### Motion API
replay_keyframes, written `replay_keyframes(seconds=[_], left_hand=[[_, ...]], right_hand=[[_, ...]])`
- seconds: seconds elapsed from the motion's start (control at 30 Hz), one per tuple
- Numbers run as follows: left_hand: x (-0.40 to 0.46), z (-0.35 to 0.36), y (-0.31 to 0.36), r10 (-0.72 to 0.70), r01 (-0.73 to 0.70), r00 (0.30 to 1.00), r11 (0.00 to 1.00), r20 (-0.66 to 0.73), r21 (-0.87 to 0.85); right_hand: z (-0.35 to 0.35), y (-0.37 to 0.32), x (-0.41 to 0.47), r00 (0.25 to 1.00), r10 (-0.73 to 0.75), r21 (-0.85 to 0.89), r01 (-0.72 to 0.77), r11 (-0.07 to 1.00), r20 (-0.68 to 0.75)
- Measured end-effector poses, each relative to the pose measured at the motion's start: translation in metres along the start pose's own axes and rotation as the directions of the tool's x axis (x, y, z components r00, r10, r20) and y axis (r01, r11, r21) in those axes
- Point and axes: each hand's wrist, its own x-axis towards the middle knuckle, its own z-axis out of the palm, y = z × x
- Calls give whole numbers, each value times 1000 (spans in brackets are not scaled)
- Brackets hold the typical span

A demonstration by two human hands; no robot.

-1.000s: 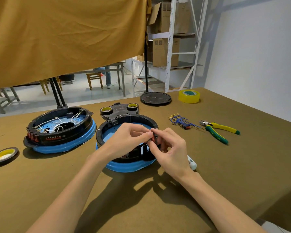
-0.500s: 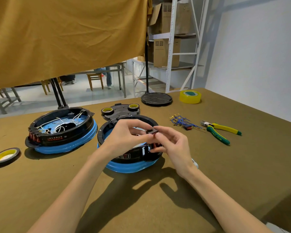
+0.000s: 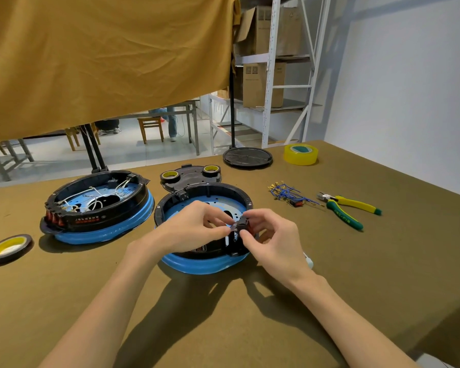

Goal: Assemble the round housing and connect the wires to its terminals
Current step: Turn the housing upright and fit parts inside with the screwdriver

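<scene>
A round black housing on a blue base point(image 3: 205, 262) sits in front of me, open on top with a blue floor inside. Above its near right rim I hold a small black switch part point(image 3: 241, 226) with metal tabs. My right hand point(image 3: 274, 239) pinches it from the right. My left hand point(image 3: 194, 227) pinches its metal end from the left. A second round housing point(image 3: 98, 205), with white wires fitted inside, stands to the left. A bundle of blue wires with brass terminals point(image 3: 287, 193) lies to the right.
Green and yellow pliers point(image 3: 348, 208) lie right of the wires. A black cover plate carrying two tape rolls point(image 3: 190, 176) is behind the housing. A tape roll point(image 3: 10, 247) lies far left, yellow tape point(image 3: 300, 154) and a round black lid point(image 3: 247, 157) at the back.
Both hands lifted the small black part slightly off the housing rim and turned it between the fingertips; the hands stay together above the near right rim.
</scene>
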Motion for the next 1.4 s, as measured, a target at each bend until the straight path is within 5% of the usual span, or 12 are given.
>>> replay_keyframes(seconds=[0.4, 1.1, 1.4], left_hand=[[14, 27, 3, 26, -6, 985, 993, -173, 117], [13, 30, 4, -42, 66, 983, 990, -178, 128], [23, 39, 11, -133, 198, 957, 949, -257, 244]], right_hand=[[-8, 8, 1, 997, -11, -69, 6, 998, -80], [-2, 10, -3, 998, -60, -153, 56, 987, -18], [5, 8, -2, 995, 56, -101, -64, 993, -80]])
